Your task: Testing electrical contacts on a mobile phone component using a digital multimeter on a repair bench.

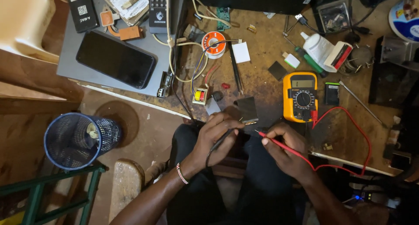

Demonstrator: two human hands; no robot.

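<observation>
Both forearms rise from the bottom of the view, over dark trousers. Left hand (pixel 217 137), with a beaded band at its wrist, has its grip closed around a black probe (pixel 223 139), held like a pen with the tip pointing up and to the right. Right hand (pixel 286 148) pinches a red probe (pixel 275 142) in a narrow grip, its metal tip pointing left toward the black one; the two tips sit near each other but apart. Just beyond the left grip, at the edge of the surface (pixel 262 54), lies a small dark rectangular part (pixel 247 109), close to the black probe's tip; whether they touch cannot be told. A red lead (pixel 349 133) runs from the right grip, loops to the right and climbs back to a yellow multimeter (pixel 300 96) lying just beyond the right hand. Left of the left grip, down on the floor, stands a blue mesh bin (pixel 78 140). Farther beyond the left grip lie a small transformer (pixel 200 95) with coloured wires, a spool of solder (pixel 214 44), and, well off to the left, a black phone (pixel 115 59) on a grey slab. Far beyond the right grip rests a white bottle (pixel 317 48).
</observation>
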